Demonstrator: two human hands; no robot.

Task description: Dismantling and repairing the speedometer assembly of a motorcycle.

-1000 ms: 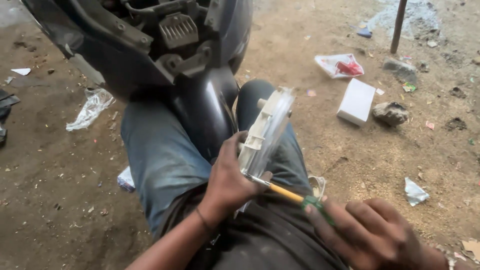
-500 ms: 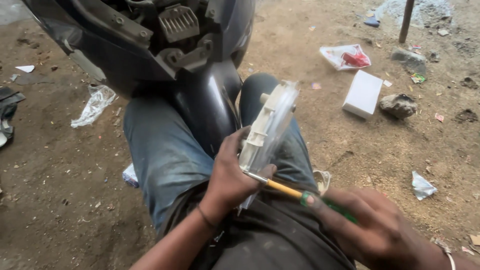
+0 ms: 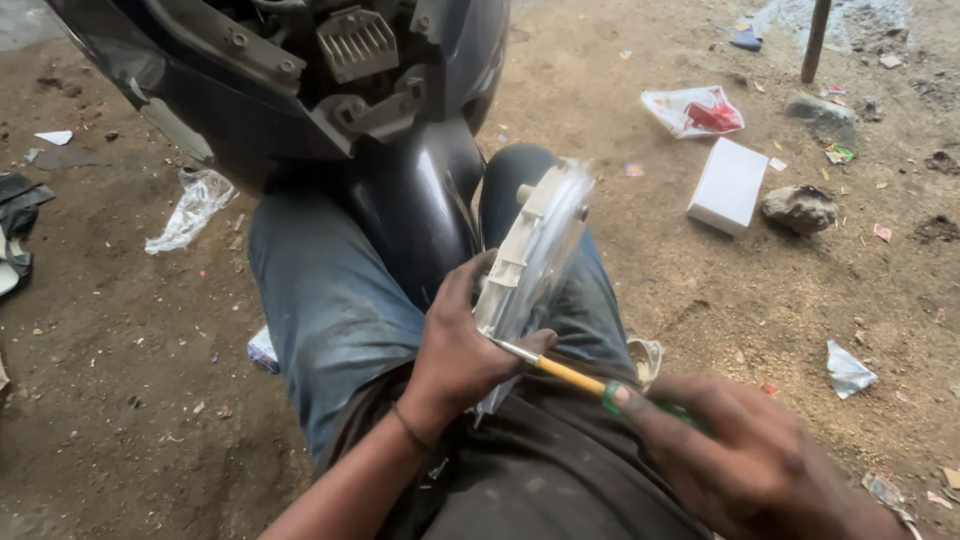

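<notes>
Left hand (image 3: 455, 350) grips the white plastic lamp housing (image 3: 530, 255) edge-on above the lap, steadying it. Right hand (image 3: 755, 460), fingers wrapped round a yellow-and-green screwdriver (image 3: 570, 375), sets its tip against the housing's lower edge, beside the scooter's black fender (image 3: 415, 215).

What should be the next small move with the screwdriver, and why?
Probably keep the white housing steady in the left hand and turn the screwdriver in place. Its tip already meets the housing's lower edge, and the right hand grips the handle.
</notes>
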